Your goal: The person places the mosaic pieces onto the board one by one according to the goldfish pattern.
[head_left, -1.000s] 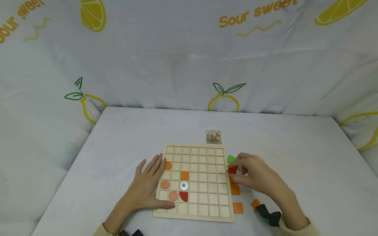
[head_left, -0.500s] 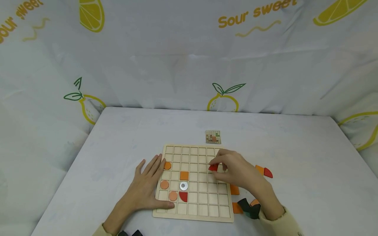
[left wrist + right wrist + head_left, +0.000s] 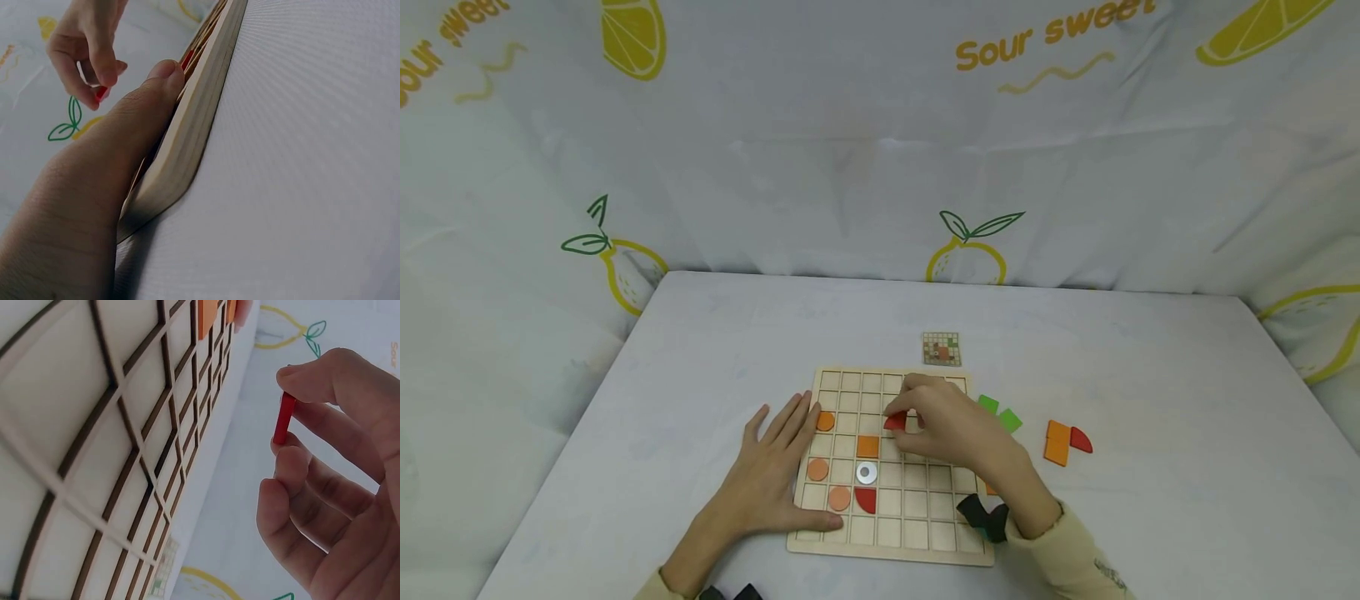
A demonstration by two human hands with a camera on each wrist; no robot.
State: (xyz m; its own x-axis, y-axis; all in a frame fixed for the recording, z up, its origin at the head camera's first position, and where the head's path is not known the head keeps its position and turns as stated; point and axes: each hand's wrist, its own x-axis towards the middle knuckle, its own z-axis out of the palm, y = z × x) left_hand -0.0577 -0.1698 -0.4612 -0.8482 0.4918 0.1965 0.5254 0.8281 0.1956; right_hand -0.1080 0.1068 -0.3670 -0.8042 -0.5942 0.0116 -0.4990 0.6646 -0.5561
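Note:
Held between thumb and fingertips of my right hand (image 3: 951, 425) is a red quarter-circle tile (image 3: 895, 422), raised above the wooden grid board (image 3: 928, 531). The right wrist view shows this red tile (image 3: 284, 419) edge-on, pinched clear of the grid. My left hand (image 3: 775, 475) lies spread on the board's left side, its thumb along the front left corner. Set in the grid are an orange square (image 3: 868, 447), a white ring-shaped disc (image 3: 867, 472), another red quarter-circle (image 3: 866, 500), an orange disc (image 3: 825, 421) and two peach discs (image 3: 817, 469).
Right of the board lie two green tiles (image 3: 1010, 420), two orange squares (image 3: 1057, 442) and a red quarter-circle (image 3: 1081, 440). More orange shows partly hidden beneath the right forearm. A small pattern card (image 3: 941, 348) lies behind the board.
My right hand has carried the red tile from beside the board leftward over the grid, uncovering the green tiles and loose pieces at right. My left hand stays put.

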